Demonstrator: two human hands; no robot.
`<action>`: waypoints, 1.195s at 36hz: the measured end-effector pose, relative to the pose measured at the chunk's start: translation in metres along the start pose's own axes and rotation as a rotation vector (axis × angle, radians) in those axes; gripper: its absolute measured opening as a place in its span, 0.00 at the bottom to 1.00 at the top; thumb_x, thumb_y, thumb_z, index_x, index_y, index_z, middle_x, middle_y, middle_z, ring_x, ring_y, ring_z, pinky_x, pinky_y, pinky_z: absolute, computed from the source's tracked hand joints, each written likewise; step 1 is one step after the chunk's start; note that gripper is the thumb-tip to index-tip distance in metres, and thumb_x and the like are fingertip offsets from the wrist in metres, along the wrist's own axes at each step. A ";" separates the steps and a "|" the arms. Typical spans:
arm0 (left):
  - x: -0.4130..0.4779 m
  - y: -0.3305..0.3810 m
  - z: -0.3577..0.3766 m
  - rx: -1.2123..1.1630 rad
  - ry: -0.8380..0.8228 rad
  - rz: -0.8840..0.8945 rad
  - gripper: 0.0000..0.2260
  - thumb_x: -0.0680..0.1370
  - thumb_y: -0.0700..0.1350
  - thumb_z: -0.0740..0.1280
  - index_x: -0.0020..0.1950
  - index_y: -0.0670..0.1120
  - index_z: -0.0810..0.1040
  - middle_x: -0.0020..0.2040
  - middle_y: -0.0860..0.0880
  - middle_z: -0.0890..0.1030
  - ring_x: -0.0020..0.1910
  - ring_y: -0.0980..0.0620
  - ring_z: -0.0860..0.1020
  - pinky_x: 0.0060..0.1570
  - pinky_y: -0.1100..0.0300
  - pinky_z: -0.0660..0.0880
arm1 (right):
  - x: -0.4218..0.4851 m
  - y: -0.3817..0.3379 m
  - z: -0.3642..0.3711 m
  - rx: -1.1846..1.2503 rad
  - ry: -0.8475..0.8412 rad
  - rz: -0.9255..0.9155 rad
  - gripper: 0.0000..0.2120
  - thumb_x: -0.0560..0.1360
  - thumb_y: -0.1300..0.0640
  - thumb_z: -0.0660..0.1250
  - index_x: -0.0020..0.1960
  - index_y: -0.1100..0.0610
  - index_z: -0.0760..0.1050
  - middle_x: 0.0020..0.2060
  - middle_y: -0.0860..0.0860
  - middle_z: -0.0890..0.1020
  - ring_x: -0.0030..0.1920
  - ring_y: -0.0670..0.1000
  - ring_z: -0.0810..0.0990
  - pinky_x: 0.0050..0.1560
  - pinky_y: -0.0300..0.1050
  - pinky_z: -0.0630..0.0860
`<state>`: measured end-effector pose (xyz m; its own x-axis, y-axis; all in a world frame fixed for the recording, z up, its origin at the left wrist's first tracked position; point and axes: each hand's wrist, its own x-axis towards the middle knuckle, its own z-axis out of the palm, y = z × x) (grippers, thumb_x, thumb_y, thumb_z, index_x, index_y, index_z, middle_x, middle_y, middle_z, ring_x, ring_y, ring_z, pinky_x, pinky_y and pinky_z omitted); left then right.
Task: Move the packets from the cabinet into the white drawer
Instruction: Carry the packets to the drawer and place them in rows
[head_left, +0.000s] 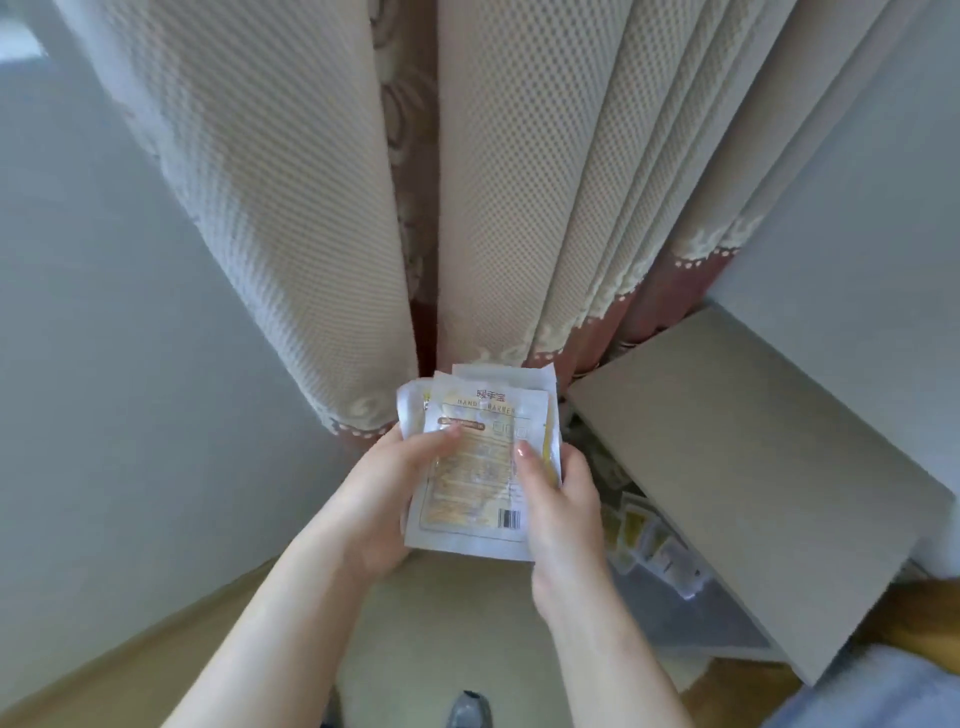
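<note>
A stack of white and yellow hand-warmer packets (478, 467) is held upright in front of me, printed side and barcode facing me. My left hand (384, 499) grips the stack's left edge with its thumb across the front. My right hand (556, 514) holds the right edge, thumb on the front. To the right and lower, an open compartment (675, 608) under a grey-beige panel (737, 447) holds several more yellow packets (644, 540). I cannot tell whether it is the cabinet or the drawer.
Cream textured curtains (322, 208) with a reddish-brown lace hem hang straight ahead. A pale wall (78, 364) stands on the left, a white surface (872, 234) on the right. Light wooden floor (441, 623) lies below my arms; a shoe tip (470, 709) shows at the bottom.
</note>
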<state>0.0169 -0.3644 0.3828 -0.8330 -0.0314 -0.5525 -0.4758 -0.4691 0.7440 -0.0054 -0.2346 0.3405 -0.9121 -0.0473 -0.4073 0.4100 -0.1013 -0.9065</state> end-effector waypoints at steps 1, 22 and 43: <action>-0.012 0.009 -0.008 -0.020 0.032 0.024 0.09 0.79 0.40 0.62 0.56 0.44 0.79 0.46 0.44 0.85 0.41 0.46 0.84 0.32 0.56 0.80 | -0.007 -0.008 0.014 -0.010 -0.039 -0.009 0.01 0.77 0.54 0.65 0.48 0.50 0.75 0.41 0.48 0.84 0.38 0.45 0.84 0.37 0.42 0.79; -0.348 0.049 -0.307 -0.366 0.660 0.590 0.10 0.79 0.37 0.60 0.55 0.38 0.78 0.45 0.40 0.84 0.41 0.44 0.84 0.34 0.53 0.81 | -0.272 0.035 0.368 -0.171 -0.915 0.021 0.04 0.75 0.60 0.67 0.50 0.58 0.76 0.41 0.54 0.85 0.42 0.54 0.85 0.42 0.50 0.82; -0.585 -0.057 -0.535 -0.902 1.436 0.804 0.06 0.79 0.37 0.61 0.49 0.43 0.78 0.40 0.42 0.83 0.35 0.45 0.83 0.31 0.51 0.80 | -0.533 0.206 0.601 -0.563 -1.645 0.280 0.07 0.76 0.56 0.66 0.52 0.58 0.75 0.49 0.57 0.84 0.49 0.57 0.83 0.46 0.49 0.80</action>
<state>0.6823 -0.7919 0.4623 0.3157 -0.8475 -0.4267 0.5283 -0.2165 0.8210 0.5662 -0.8279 0.4383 0.2728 -0.8998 -0.3404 0.1655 0.3925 -0.9048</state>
